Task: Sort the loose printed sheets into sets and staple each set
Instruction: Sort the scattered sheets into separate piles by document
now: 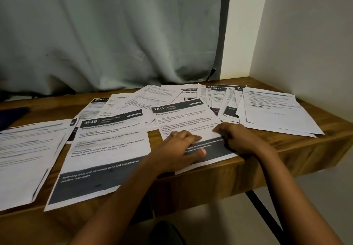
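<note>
Printed sheets lie spread over a wooden table point(277, 145). A sheet headed 2641 point(183, 118) lies in the middle near the front edge. My left hand point(177, 149) rests flat on its lower part, fingers spread, a ring on one finger. My right hand point(236, 137) presses on the same sheet's right edge, fingers curled down. Left of it lies a sheet headed 3638 point(107, 145), hanging over the table's front edge. No stapler is visible.
More sheets fan out at the back: one headed 2692 point(99, 103), one headed 2437 point(217, 95), and a white stack point(275, 110) at the right. Another stack point(24, 154) lies at the far left. A grey curtain point(114, 34) hangs behind; a wall point(305, 34) stands at right.
</note>
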A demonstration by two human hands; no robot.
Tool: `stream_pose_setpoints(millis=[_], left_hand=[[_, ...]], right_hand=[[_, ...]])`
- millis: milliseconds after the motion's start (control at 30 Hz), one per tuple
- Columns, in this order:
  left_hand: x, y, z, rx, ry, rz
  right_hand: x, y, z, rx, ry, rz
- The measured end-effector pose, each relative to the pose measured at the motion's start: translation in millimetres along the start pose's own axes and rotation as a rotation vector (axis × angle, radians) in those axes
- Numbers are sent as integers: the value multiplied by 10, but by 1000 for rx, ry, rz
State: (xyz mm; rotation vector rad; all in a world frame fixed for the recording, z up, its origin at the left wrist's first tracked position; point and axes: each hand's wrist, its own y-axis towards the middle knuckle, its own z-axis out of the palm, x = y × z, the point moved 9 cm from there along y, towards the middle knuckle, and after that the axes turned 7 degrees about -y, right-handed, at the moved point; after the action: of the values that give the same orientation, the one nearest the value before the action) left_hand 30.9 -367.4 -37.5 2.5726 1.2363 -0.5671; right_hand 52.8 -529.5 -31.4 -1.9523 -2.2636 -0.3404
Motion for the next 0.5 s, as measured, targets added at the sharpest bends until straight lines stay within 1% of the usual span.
stream_pose_setpoints(millis=[67, 133, 200, 300, 367, 500], left_hand=[[124, 23, -71, -73, 130, -37], [281, 38, -92, -89, 213, -97], [427, 29, -56, -56, 218, -166], [535, -20, -9, -15, 223, -244], [584, -57, -25, -20, 221, -278], [641, -77, -49, -21, 162, -308]], right_hand=[[135, 49, -56, -52, -15, -70], [303, 107, -47, -54, 27, -113], [433, 190, 101, 43, 24, -135], [519, 312, 382, 154, -107, -150], [550, 379, 488, 161, -183, -140], [571, 425, 537, 157, -227, -105]])
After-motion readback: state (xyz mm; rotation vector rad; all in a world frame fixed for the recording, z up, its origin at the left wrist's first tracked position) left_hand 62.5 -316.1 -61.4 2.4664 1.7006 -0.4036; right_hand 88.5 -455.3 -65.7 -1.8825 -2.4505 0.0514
